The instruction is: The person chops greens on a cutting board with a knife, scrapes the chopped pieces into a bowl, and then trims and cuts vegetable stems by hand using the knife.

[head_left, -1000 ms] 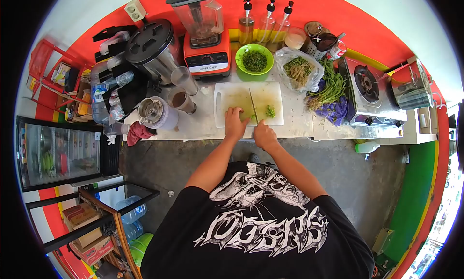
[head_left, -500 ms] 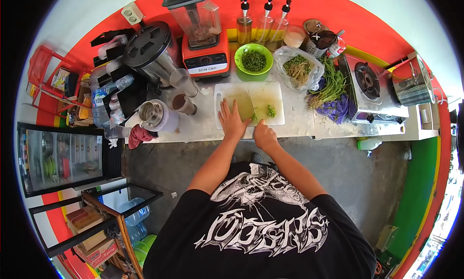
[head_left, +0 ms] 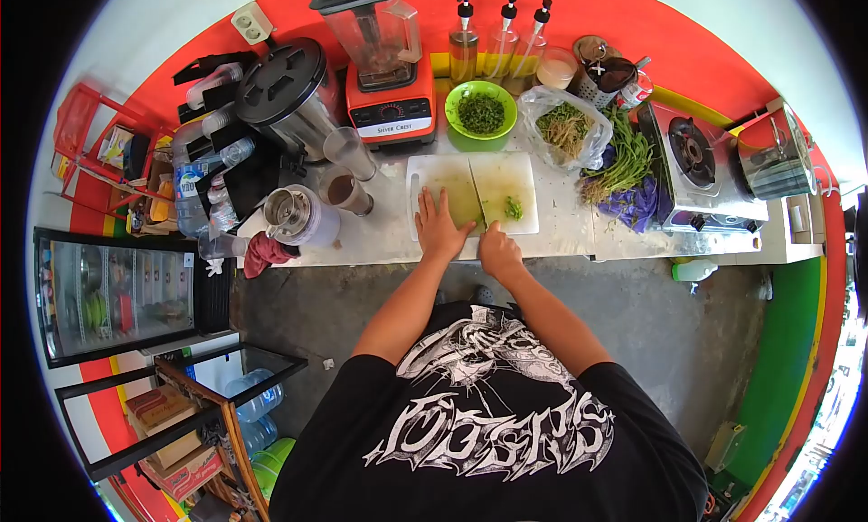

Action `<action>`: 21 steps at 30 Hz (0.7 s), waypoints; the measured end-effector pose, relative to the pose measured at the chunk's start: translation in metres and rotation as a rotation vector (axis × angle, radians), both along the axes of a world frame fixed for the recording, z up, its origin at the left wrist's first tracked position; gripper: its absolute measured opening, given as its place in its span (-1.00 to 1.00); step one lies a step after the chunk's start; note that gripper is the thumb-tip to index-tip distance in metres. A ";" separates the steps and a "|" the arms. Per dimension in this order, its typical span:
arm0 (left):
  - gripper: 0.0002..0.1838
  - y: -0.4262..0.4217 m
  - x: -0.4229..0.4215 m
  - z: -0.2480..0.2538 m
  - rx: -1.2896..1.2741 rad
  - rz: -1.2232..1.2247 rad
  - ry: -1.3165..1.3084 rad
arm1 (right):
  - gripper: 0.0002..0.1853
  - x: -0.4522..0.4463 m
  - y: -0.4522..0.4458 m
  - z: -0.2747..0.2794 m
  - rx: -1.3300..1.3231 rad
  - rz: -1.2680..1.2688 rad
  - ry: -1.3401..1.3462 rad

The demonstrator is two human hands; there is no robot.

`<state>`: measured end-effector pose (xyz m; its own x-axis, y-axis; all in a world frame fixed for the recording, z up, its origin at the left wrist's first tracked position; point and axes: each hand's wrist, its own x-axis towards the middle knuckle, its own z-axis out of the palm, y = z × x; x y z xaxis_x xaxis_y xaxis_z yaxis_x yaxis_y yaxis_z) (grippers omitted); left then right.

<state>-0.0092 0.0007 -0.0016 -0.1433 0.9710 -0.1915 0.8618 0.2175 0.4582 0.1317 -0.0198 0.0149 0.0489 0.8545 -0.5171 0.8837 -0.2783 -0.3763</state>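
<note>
My right hand (head_left: 500,252) is wrapped round the handle of a knife (head_left: 478,193), whose blade points away from me over the white cutting board (head_left: 425,166). Flat on the board's left part lies my left hand (head_left: 440,227), fingers spread, its thumb near the knife. Just right of the blade is a small pile of chopped greens (head_left: 514,208). Behind the board stands a green bowl (head_left: 481,115) of chopped leaves. A clear plastic bag (head_left: 562,129) with root ends sits to its right, beside a bunch of long green stems (head_left: 627,156).
A red blender (head_left: 391,106), plastic cups (head_left: 348,193) and a large steel container (head_left: 287,97) stand on the left. Pump bottles (head_left: 500,50) line the wall. On the right are a gas stove (head_left: 692,160) and a steel pot (head_left: 775,165). The counter's front edge runs below my hands.
My left hand has gone from curled fingers near the blade to spread flat on the board. My right hand keeps hold of the knife. The view has shifted slightly.
</note>
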 end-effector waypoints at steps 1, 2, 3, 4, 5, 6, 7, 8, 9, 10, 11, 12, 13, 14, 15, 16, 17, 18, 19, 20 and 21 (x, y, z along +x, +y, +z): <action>0.15 -0.001 0.000 -0.001 0.015 0.000 -0.011 | -0.60 0.002 0.007 -0.003 0.030 0.039 0.001; 0.15 -0.003 -0.001 -0.002 0.009 -0.005 -0.009 | -0.60 0.004 0.010 -0.006 0.058 0.075 0.002; 0.14 -0.003 -0.001 -0.005 0.026 -0.007 0.002 | -0.60 0.005 0.010 -0.001 0.055 0.068 0.003; 0.14 -0.001 -0.001 -0.006 0.048 -0.008 0.013 | -0.61 0.006 0.012 0.005 0.037 0.088 -0.008; 0.14 0.001 -0.001 -0.007 0.051 -0.013 0.013 | -0.61 0.006 0.014 0.012 0.022 0.109 -0.019; 0.14 0.000 -0.001 -0.004 0.034 -0.008 0.011 | -0.61 0.005 0.012 0.011 0.022 0.106 -0.019; 0.13 0.000 0.000 -0.002 0.016 -0.001 0.008 | -0.61 0.003 0.006 0.009 0.009 0.094 -0.026; 0.13 -0.001 0.000 0.000 0.016 -0.002 0.005 | -0.60 0.001 0.001 0.008 -0.003 0.084 -0.034; 0.13 -0.001 0.000 0.002 0.008 -0.003 -0.004 | -0.60 0.000 -0.003 0.007 -0.003 0.085 -0.037; 0.13 -0.001 0.000 0.003 0.001 -0.002 -0.013 | -0.60 -0.002 -0.006 0.006 -0.006 0.053 -0.020; 0.13 0.000 0.000 0.004 0.001 0.001 -0.015 | -0.59 -0.003 -0.007 0.005 -0.009 0.021 -0.001; 0.13 0.000 -0.001 0.002 0.002 -0.004 -0.020 | -0.59 -0.003 -0.003 0.004 -0.010 0.023 -0.001; 0.13 -0.001 -0.003 -0.001 0.002 -0.010 -0.023 | -0.59 -0.003 0.005 0.003 0.013 0.039 0.004; 0.13 -0.002 -0.003 -0.003 -0.002 -0.009 -0.022 | -0.60 -0.002 0.008 0.002 0.034 0.054 0.009; 0.14 -0.002 -0.003 -0.006 0.001 -0.016 -0.014 | -0.60 0.000 0.009 0.000 0.032 0.053 0.010; 0.16 0.000 -0.003 -0.007 0.008 -0.022 -0.006 | -0.60 0.001 0.011 0.000 0.022 0.080 -0.009; 0.16 0.001 -0.003 -0.009 0.010 -0.021 -0.006 | -0.60 0.002 0.013 -0.001 0.013 0.108 -0.030; 0.17 0.002 -0.003 -0.008 -0.031 -0.031 0.010 | -0.60 0.000 0.010 0.002 0.015 0.112 -0.031; 0.18 0.002 -0.003 -0.008 -0.074 -0.039 0.024 | -0.60 -0.001 0.001 0.004 0.002 0.088 -0.021; 0.18 0.004 -0.003 -0.008 -0.073 -0.035 0.022 | -0.60 -0.002 -0.004 0.007 -0.010 0.064 -0.012; 0.18 0.005 -0.002 -0.008 -0.106 -0.044 0.035 | -0.60 -0.003 -0.003 0.004 -0.009 0.068 -0.015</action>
